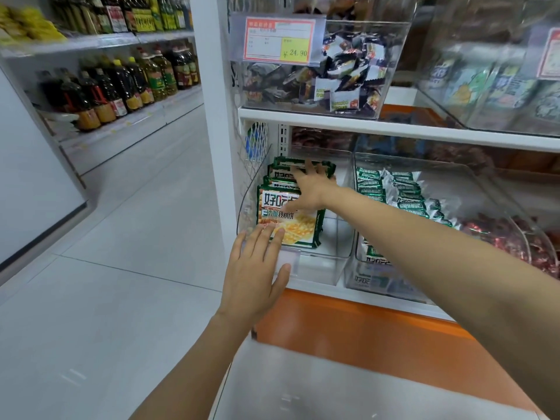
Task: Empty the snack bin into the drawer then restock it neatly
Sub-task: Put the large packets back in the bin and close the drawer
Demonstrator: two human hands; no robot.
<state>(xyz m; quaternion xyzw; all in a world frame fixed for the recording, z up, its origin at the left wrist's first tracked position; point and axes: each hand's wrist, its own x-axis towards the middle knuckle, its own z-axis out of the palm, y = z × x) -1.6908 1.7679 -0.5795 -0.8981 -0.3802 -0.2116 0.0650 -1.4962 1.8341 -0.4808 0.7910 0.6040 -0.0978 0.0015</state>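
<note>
On lower shelf, far left end: snack bin (316, 269), clear plastic, front wall at the shelf edge.
Inside bin: green pkts (291, 219) stood in a row front to back, leaning back a bit, hard against the left wall; right part of bin looks bare.
L hand (257, 268): flat, fingers straight, tips on lower edge of front pkt, just over the bin's front lip; grasps nothing.
R hand (312, 189): reaches in over the row, fingers splayed on tops of rear pkts; released, no pinch visible.
Below: drawer (333, 389) pulled out under the orange base; blurred, contents can't tell.
Step, I reckon: restock phase, squaring the row.
Doing it well: L as front stop, R sweeps back-to-front so faces line up, labels fwd; light pressure, or pkts buckle or tip over the lip.
Next door: second bin (391, 283), clear too, w/ smaller green-white pkts.
</note>
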